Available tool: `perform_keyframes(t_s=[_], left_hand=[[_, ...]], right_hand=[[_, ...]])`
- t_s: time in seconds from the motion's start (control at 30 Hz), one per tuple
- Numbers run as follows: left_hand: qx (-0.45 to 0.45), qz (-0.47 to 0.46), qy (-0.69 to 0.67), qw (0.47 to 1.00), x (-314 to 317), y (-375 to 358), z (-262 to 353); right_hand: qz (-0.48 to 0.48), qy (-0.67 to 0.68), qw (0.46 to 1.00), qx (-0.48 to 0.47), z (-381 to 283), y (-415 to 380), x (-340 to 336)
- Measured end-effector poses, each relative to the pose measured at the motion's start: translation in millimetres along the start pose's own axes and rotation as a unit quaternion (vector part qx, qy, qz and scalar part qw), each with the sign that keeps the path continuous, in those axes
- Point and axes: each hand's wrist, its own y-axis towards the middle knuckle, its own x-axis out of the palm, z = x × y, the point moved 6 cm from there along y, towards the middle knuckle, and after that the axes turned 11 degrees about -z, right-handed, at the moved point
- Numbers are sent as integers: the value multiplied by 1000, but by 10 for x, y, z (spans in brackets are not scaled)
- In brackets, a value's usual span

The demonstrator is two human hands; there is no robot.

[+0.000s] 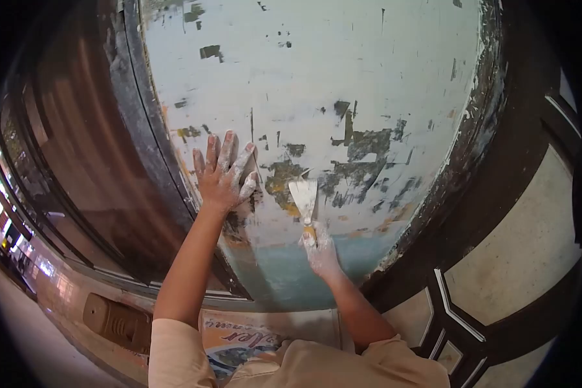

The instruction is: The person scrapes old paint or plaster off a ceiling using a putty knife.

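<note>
A pale wall panel [304, 77] with dark, patchy scraped areas fills the middle of the view. My left hand [224, 176], dusted with white powder, lies flat on the panel with its fingers spread. To its right, my right hand [319, 247] is wrapped round the yellowish handle of a putty knife [303, 194]. The knife's wide blade points up and is coated white; its edge is at the dark patches, beside a greyish-yellow one. White powder also covers the right hand's fingers.
Brown glossy panelling [77, 142] stands at the left. A dark frame with pale panels [517, 239] is at the right. Below are a printed sack [239, 339] and a brown moulded object [116, 321] on a ledge.
</note>
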Motion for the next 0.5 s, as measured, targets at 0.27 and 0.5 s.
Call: perform_keyframes(t_s=[0.27,0.5], left_hand=[[-12,-68,-20,997,-93,110,22],[65,-82,21,994,-580,1300,53]], right_hand=[[-6,168,983,77,-341,261,-367],[69,159,984,-41,-1223,755,-1119]])
